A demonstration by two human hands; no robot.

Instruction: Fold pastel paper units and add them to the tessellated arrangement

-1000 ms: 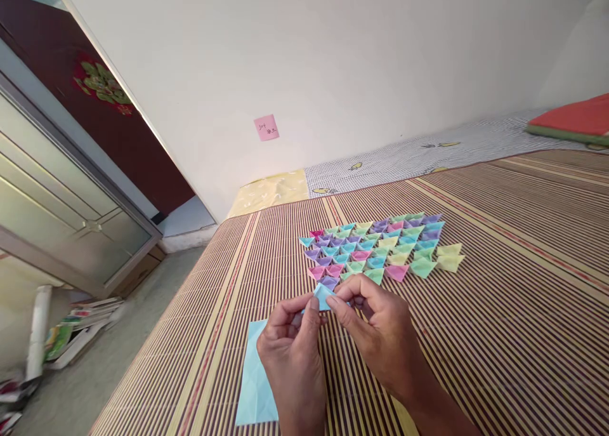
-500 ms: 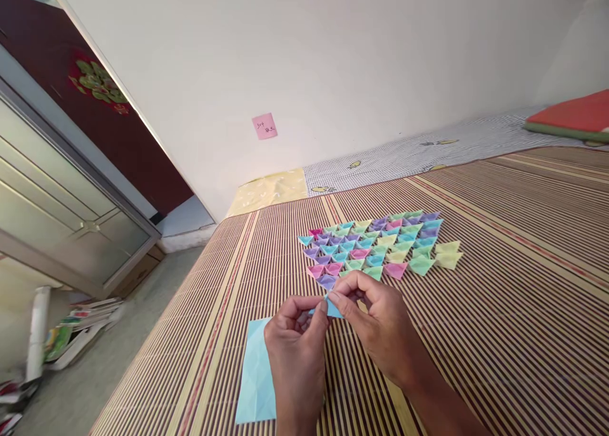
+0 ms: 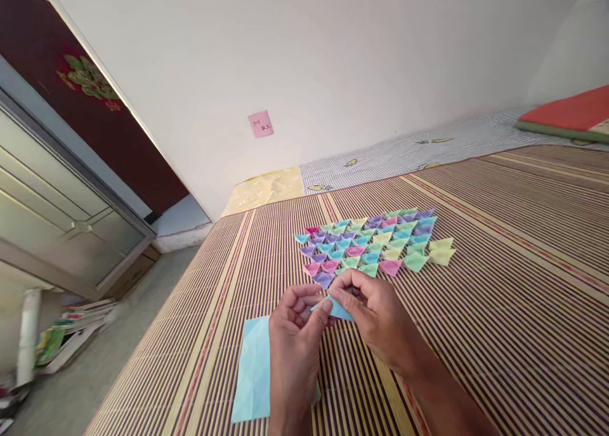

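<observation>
A small folded piece of blue paper (image 3: 339,310) is pinched between my two hands. My left hand (image 3: 297,334) grips its left part, thumb on top. The thumb and fingers of my right hand (image 3: 375,312) close on its upper edge; some of those fingertips are hidden. Just beyond my hands, many little folded paper boats (image 3: 356,251) in pink, purple, blue, green and yellow lie in slanting rows. Beside my left wrist lies a creased light blue sheet of paper (image 3: 252,369), partly covered by that hand.
Everything lies on a striped bamboo mat (image 3: 200,322). A pink note (image 3: 261,124) is stuck to the white wall behind. A red folded cloth (image 3: 566,115) sits at the far right. On the floor at left are books and papers (image 3: 71,334) near a glazed door (image 3: 61,195).
The blue paper has turned in my fingers and shows a larger face. My left fingers have loosened and spread a little. The whole view has shifted slightly.
</observation>
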